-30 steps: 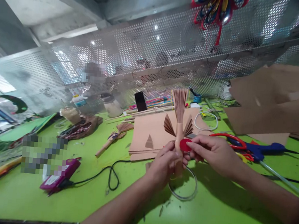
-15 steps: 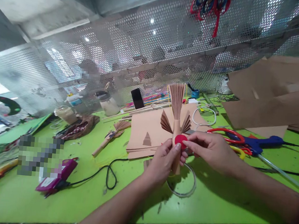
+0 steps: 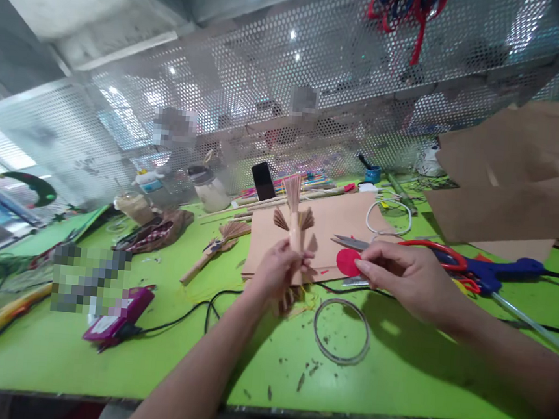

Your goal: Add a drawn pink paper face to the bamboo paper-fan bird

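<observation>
My left hand (image 3: 280, 268) is closed round a brown paper figure (image 3: 296, 227), a rolled tube with a pleated fan at its top and two smaller fans at the sides. Between the thumb and fingers of my right hand (image 3: 396, 272) is a red paper circle (image 3: 347, 262), apart from the figure. Scissors with red handles (image 3: 433, 248) lie just behind my right hand, their blades showing past it. Beneath the figure is a stack of brown paper sheets (image 3: 262, 237). A ring of wire or tape (image 3: 316, 333) lies on the table in front.
Another paper figure (image 3: 201, 261) lies to the left. A blue glue gun (image 3: 494, 274) with a cord is at right, near large brown sheets (image 3: 499, 209). A purple box (image 3: 121, 316) with a black cable, a phone (image 3: 263, 181) and a jar (image 3: 209, 190) stand or lie further left.
My left hand has moved the paper figure left and away from the red circle. My right hand still holds the circle, now apart. The view has shifted slightly.
</observation>
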Available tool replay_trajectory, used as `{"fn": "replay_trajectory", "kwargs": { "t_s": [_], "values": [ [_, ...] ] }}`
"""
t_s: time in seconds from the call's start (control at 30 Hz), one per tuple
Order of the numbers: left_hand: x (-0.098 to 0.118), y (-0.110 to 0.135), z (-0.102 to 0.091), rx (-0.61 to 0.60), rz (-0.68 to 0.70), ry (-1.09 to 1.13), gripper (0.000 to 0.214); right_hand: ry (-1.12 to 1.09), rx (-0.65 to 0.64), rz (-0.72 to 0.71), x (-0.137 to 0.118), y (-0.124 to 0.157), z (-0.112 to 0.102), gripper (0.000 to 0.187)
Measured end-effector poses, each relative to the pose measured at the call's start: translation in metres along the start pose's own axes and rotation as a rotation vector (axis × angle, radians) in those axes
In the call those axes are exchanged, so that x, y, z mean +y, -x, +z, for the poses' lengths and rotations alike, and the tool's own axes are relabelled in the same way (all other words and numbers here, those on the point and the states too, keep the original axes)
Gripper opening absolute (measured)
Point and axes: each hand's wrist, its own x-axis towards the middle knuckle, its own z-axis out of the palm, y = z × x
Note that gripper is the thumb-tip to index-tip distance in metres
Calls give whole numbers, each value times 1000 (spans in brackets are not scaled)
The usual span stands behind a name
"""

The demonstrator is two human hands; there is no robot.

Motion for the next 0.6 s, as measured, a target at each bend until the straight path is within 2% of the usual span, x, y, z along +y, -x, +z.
{"fn": "replay_trajectory", "kwargs": {
  "t_s": [0.13,0.2,0.27,0.4,0.6],
  "values": [
    [16,-24,-44,149,-54,-144,14,21,-26,43,5,-2,-5,24],
    [22,-27,-56,206,-80,-218,23,30,-63,70,8,-2,-6,25],
    [25,-27,-59,244,-96,-289,31,20,-106,83,10,-2,-4,24],
    [22,-25,-53,276,-128,-428,35,19,-157,46,13,-2,1,23],
    [14,-28,-54,330,-133,-615,35,53,-174,12,21,-4,8,20]
  ]
}}
